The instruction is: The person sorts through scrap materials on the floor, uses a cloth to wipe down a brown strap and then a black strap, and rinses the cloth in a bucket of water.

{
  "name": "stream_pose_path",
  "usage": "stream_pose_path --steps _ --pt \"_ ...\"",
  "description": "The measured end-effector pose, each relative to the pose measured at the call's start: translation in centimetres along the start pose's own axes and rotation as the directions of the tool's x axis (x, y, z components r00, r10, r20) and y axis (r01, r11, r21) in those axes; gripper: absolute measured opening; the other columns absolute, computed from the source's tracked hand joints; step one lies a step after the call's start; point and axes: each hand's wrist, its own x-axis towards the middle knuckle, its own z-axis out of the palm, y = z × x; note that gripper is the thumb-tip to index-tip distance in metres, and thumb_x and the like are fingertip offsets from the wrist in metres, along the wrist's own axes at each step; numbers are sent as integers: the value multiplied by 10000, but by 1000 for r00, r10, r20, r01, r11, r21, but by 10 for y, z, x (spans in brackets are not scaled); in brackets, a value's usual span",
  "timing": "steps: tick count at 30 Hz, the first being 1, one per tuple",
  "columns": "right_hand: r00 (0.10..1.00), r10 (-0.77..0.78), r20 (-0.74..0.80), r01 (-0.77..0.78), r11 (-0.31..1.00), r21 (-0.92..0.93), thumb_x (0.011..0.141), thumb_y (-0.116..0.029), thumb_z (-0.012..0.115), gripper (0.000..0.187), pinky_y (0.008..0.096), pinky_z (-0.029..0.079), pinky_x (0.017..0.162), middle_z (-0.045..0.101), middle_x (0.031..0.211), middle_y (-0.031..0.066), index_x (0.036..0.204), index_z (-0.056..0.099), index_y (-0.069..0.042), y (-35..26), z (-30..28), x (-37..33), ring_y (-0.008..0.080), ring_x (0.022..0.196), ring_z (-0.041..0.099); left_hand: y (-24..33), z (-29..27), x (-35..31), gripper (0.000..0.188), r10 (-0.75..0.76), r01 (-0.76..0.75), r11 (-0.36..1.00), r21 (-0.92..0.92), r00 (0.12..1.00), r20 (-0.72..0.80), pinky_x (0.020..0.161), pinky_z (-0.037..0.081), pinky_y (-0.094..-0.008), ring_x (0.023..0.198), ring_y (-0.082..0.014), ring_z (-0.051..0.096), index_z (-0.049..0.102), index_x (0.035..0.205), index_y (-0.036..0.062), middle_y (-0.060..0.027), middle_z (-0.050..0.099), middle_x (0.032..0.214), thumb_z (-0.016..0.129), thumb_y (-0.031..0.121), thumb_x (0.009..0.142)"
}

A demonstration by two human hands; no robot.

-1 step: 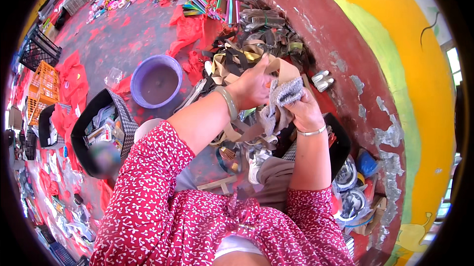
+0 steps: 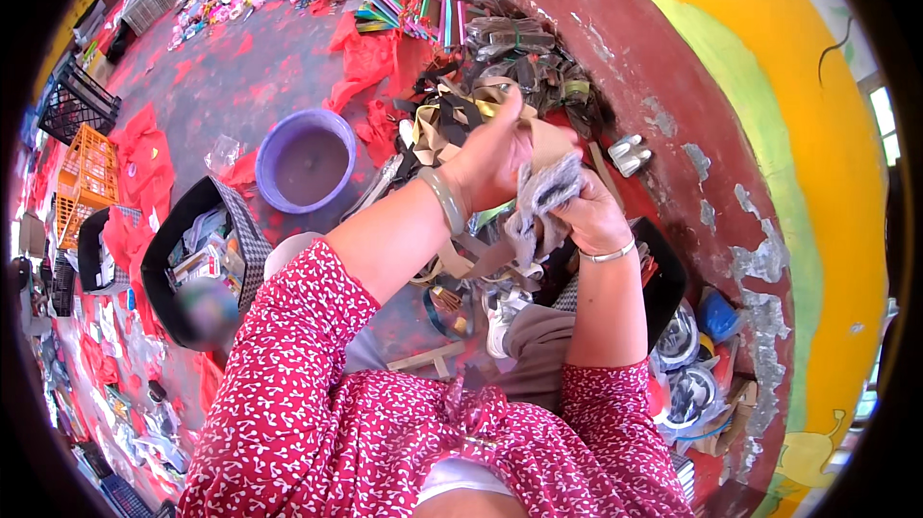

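Observation:
A wide tan strap [image 2: 551,145] stretches between my hands above a heap of belts and straps. My left hand [image 2: 492,160], a pale bangle at its wrist, is closed on the strap with its thumb pointing up; most of its fingers are hidden. My right hand [image 2: 594,217] grips a crumpled grey cloth [image 2: 538,201] that is bunched against the strap, and a thin bracelet circles that wrist. Loose ends of the cloth hang below. Under and beyond my hands lie tan and black straps [image 2: 437,138] in a tangle.
A purple basin [image 2: 306,160] of murky water stands left. Nearby are a black checked box [image 2: 252,234] of small goods and an orange crate [image 2: 88,176]. Bundled packs [image 2: 510,35] line the peeling red wall [image 2: 663,85]. Another dark box [image 2: 663,277] sits beside my right forearm.
My right hand and the grey cloth have shifted slightly, and the fold of tan strap sits lower and flatter between my hands. My left thumb stands a little higher.

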Motion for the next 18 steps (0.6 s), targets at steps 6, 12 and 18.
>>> stream_pose_path --steps 6,12,18 --pt "979 195 -67 -206 929 -307 820 -34 562 279 270 443 831 612 980 40 1097 562 0 -11 13 2 108 914 560 31 26 -6 644 228 -228 974 12 971 -75 989 376 -423 1151 -346 480 420 1218 -77 -257 501 1206 345 491 924" --pt "895 -15 -446 -34 994 -101 856 -44 515 288 308 455 838 589 1035 58 1143 509 -11 -19 -19 2 159 948 561 53 40 -23 504 405 -406 914 -24 914 -35 946 404 -454 1141 -377 477 368 1269 -8 -263 450 1256 379 372 939" --pt "694 -205 -690 278 961 -5 863 -85 526 193 332 494 758 608 980 70 1044 558 -24 -49 -12 9 183 889 600 43 30 -21 477 438 -423 882 208 898 -34 930 414 -416 1145 -286 489 452 1221 -38 -198 509 1223 402 340 934"
